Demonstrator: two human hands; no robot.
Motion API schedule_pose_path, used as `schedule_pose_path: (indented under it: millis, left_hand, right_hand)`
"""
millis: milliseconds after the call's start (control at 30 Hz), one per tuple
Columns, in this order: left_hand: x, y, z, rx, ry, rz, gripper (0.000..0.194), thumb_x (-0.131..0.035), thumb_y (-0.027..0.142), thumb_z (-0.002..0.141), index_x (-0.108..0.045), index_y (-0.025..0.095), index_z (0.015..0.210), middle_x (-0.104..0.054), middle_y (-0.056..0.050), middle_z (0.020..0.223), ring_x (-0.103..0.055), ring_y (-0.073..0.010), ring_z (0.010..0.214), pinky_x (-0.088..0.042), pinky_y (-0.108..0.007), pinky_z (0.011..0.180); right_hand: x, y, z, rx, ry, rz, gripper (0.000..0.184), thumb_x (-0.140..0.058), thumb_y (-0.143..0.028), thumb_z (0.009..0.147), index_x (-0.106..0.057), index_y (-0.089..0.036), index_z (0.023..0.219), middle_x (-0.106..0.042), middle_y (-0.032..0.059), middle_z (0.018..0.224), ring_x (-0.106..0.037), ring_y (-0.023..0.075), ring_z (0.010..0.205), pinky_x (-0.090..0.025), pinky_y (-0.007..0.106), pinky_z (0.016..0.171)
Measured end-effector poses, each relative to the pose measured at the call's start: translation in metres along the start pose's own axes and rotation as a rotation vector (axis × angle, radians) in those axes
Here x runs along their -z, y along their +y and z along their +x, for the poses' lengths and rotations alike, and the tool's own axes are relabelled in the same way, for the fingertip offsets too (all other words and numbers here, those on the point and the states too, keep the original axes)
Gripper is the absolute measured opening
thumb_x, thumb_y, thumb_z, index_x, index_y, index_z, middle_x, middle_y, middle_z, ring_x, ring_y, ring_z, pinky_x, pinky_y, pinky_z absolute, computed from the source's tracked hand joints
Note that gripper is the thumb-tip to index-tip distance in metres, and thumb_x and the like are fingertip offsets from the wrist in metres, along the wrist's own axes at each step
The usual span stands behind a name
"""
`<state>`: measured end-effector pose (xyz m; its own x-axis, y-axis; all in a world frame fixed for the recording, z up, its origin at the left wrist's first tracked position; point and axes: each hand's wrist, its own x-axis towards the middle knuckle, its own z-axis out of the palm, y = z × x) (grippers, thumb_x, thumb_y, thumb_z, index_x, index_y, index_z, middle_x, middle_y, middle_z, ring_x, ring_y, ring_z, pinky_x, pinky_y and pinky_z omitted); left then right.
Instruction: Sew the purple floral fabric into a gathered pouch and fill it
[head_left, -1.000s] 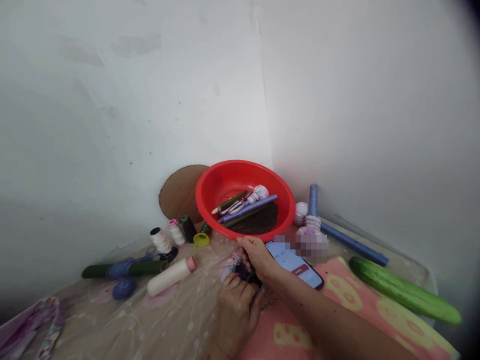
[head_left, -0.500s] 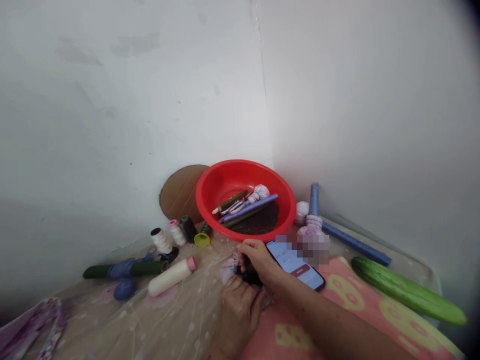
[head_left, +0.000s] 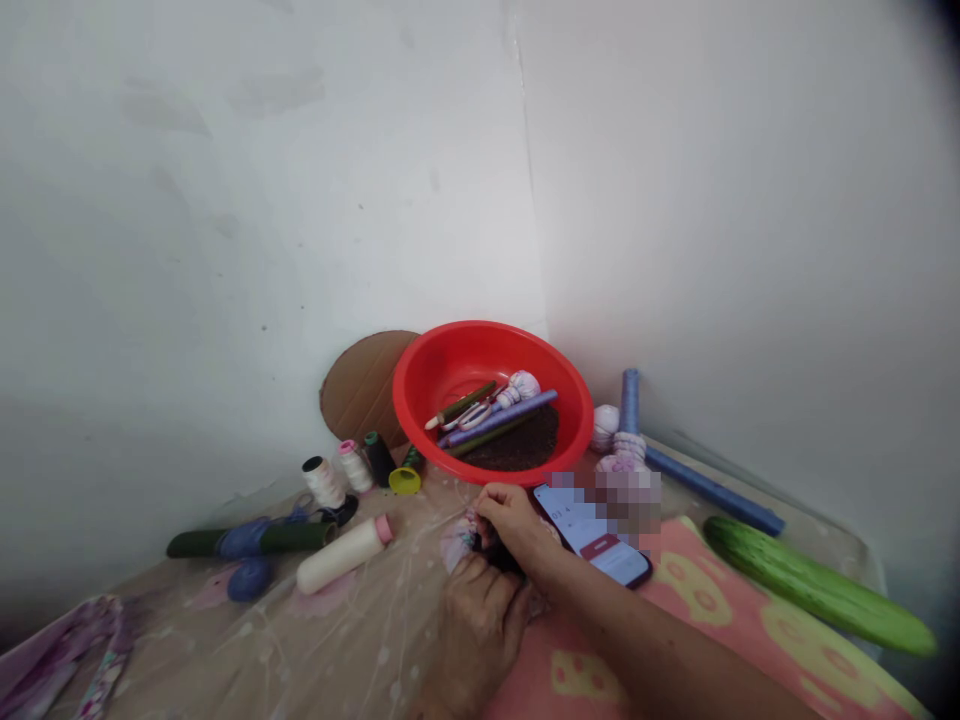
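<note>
A small piece of floral cloth (head_left: 454, 547) sticks out between my two hands, with something dark beside it in the shadow. My left hand (head_left: 480, 612) is low on the table, fingers curled and closed over the cloth's near side. Just above it, my right hand (head_left: 514, 522) is in a pinch at the cloth's upper edge. Whatever lies between those fingertips is too small to make out. A phone (head_left: 581, 520) with a lit screen rests beside my right wrist.
Behind the hands stands a red basin (head_left: 577, 435) holding wrapped sticks, scissors and dark material. Thread spools (head_left: 324, 482), a white bottle (head_left: 341, 558) and a green tube (head_left: 289, 538) lie left. A cucumber (head_left: 817, 585) and a blue stick (head_left: 716, 490) lie right.
My right hand's pinch has come down slightly, closer to the cloth. My left hand stays nearly in place. Other objects keep their positions.
</note>
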<state>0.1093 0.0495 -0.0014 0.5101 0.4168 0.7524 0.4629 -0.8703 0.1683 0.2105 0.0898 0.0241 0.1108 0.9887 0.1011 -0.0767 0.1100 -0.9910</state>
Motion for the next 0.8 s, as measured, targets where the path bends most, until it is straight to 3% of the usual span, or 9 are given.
schedule_pose_path:
  millis: [300,467,667,800]
  left_hand:
    - [0.000,0.000,0.000,0.008,-0.034,-0.015,0.020,-0.044,0.019,0.078,-0.063,0.018,0.071,-0.060,-0.005,0.059,-0.056,-0.0175,0.063,-0.047,-0.032,0.060]
    - [-0.001,-0.001,-0.001,0.010,-0.026,0.008,0.018,-0.045,0.017,0.076,-0.061,0.017,0.069,-0.060,-0.005,0.058,-0.055,-0.0170,0.060,-0.046,-0.031,0.057]
    - [-0.003,-0.003,-0.003,0.010,-0.019,0.012,0.015,-0.047,0.017,0.075,-0.062,0.017,0.072,-0.063,-0.005,0.064,-0.058,-0.0181,0.065,-0.047,-0.033,0.061]
    - [-0.002,-0.003,-0.002,0.001,-0.012,-0.001,0.014,-0.048,0.016,0.075,-0.062,0.017,0.075,-0.065,-0.006,0.068,-0.058,-0.0195,0.067,-0.047,-0.034,0.062]
  right_hand:
    - [0.001,0.012,0.006,0.187,0.127,-0.231,0.026,-0.044,-0.026,0.068,-0.032,-0.017,0.046,-0.026,-0.0059,0.046,-0.027,0.0063,0.045,-0.021,0.019,0.042]
    - [0.003,0.014,0.007,0.188,0.110,-0.280,0.026,-0.042,-0.026,0.068,-0.031,-0.017,0.046,-0.024,-0.0056,0.047,-0.025,0.0065,0.047,-0.020,0.020,0.042]
    - [0.003,0.012,0.001,0.067,-0.032,-0.316,0.020,-0.041,-0.020,0.063,-0.045,-0.015,0.044,-0.039,-0.0047,0.041,-0.034,0.0072,0.043,-0.025,0.019,0.042]
    - [0.003,0.010,-0.001,0.044,-0.025,-0.333,0.018,-0.043,-0.018,0.061,-0.051,-0.015,0.045,-0.049,-0.0025,0.043,-0.039,0.0084,0.044,-0.027,0.019,0.043]
